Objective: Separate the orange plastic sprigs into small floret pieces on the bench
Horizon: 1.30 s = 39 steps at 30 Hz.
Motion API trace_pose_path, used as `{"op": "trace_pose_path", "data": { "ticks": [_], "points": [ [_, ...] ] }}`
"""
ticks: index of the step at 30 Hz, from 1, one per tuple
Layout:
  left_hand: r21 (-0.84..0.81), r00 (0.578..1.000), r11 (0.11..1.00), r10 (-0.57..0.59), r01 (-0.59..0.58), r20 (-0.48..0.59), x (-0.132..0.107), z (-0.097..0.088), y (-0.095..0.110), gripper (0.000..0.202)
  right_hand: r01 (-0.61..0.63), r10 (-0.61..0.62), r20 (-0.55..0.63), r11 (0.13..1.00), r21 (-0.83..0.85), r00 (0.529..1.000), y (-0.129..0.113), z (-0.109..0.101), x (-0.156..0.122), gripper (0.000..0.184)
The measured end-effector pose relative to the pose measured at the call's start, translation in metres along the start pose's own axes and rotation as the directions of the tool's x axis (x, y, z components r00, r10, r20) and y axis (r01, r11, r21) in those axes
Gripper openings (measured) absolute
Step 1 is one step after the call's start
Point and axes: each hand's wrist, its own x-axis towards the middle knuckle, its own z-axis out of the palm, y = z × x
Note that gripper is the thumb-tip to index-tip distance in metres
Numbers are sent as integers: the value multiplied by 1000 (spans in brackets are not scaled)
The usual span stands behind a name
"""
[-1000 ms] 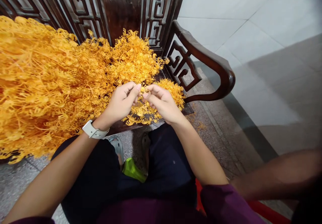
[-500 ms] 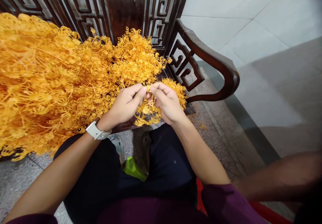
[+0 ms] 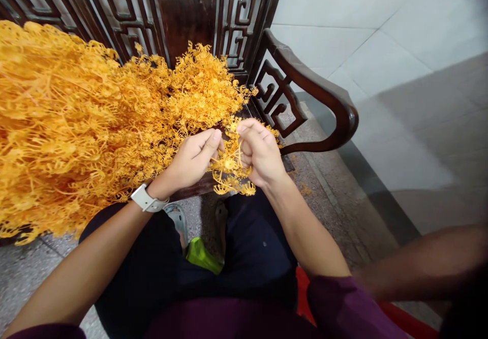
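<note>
My right hand point(image 3: 263, 155) pinches a yellow-orange plastic flower sprig point(image 3: 229, 164) between thumb and fingers. The sprig's thin, curling branches hang down on the left side of that hand. Close by, my left hand point(image 3: 195, 157) is closed with the thumb pressed to the forefinger. Whatever it may hold at the fingertips is too small to make out. A gap separates the two hands. Behind and to the left, a big heap of the same plastic sprigs point(image 3: 76, 125) covers the bench.
The dark carved wooden bench has a curved armrest point(image 3: 335, 100) at the right, beside a tiled wall point(image 3: 381, 74). A bright green object point(image 3: 204, 255) shows between my legs. Another person's arm point(image 3: 427, 260) reaches in at lower right, above something red point(image 3: 305, 296).
My hands have come apart: the right moved slightly right with the sprig, while the left stayed nearly in place. More of the sprig shows between them.
</note>
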Motion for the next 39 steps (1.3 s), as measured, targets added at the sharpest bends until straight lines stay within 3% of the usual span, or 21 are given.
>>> {"op": "trace_pose_path", "data": {
  "ticks": [6, 14, 21, 24, 30, 36, 39],
  "points": [
    [-11, 991, 999, 51, -52, -121, 1, -1, 3, 52, 57, -53, 130, 998, -23, 990, 7, 0, -2, 31],
    [95, 981, 990, 116, -102, -153, 2, -7, 10, 51, 117, -75, 201, 971, -207, 977, 15, -2, -3, 30],
    [103, 981, 994, 63, -44, -186, 7, -12, 6, 50, 20, -6, 137, 995, -101, 991, 3, -2, -2, 38],
    [123, 976, 992, 10, 18, -219, 8, -11, 4, 49, -8, 17, 139, 998, -62, 990, -1, -4, -1, 34],
    [274, 970, 960, 14, 55, -244, 9, -11, -2, 48, -20, 22, 165, 1000, -11, 986, -3, -6, 0, 23],
    [192, 970, 976, -50, 98, -240, 8, -10, -10, 63, -17, 17, 141, 1000, 0, 990, -4, -5, 0, 20],
    [60, 979, 992, -100, 112, -176, 9, -10, -8, 68, -18, 16, 128, 1000, 16, 992, -4, -6, 0, 21]
  ]
}}
